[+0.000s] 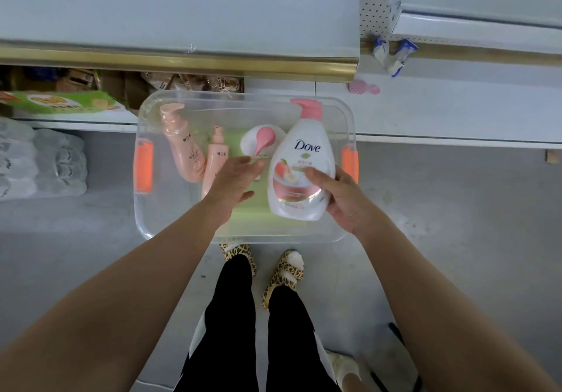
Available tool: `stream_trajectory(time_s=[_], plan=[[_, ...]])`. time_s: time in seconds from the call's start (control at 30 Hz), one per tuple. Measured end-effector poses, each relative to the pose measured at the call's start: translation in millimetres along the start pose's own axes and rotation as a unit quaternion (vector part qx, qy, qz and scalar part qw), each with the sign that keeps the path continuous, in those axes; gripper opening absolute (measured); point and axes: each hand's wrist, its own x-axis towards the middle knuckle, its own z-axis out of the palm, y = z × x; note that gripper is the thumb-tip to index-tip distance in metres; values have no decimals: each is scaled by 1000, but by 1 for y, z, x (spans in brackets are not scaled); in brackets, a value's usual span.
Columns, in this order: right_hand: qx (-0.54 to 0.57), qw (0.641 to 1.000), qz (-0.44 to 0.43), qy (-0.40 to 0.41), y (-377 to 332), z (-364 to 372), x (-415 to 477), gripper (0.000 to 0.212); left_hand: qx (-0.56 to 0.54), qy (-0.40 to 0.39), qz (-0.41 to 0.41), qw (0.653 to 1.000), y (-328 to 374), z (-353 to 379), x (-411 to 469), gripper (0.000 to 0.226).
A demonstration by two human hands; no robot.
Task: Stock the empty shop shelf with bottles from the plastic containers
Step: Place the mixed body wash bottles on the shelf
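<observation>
Head view: right hand (pixel 343 200) grips the bottle (pixel 302 160) low — keep it upright onto the shelf (pixel 441 108). Whether the left hand (pixel 234 178) grasps anything, I cannot tell.

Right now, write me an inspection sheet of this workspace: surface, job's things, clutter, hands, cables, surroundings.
Surface: grey floor bears the clear container.
Job's things: Dove bottle held over the container; peach pump bottles lie inside, a white pink-pump bottle beside them; white shelf ahead, no bottles on it.
Clutter: pink comb on the shelf; blue-white packets at the upper shelf edge.
Hands: right hand grips the Dove bottle; left hand reaches into the container, hold unclear.
Cables: nothing certain; dark strap lower right, kind unclear.
Surroundings: wrapped water bottles on the floor, boxed goods on the left shelf.
</observation>
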Motion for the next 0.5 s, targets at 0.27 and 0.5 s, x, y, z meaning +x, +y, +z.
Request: stream_trajectory(time_s=[0.27, 0.5], plan=[[71, 995, -64, 0, -21, -16, -5, 60, 148, 47, 97, 983, -3, -7, 66, 97], [84, 994, -64, -9, -20, -11, 0, 63, 242, 57, 147, 957, 0, -12, 99, 86]])
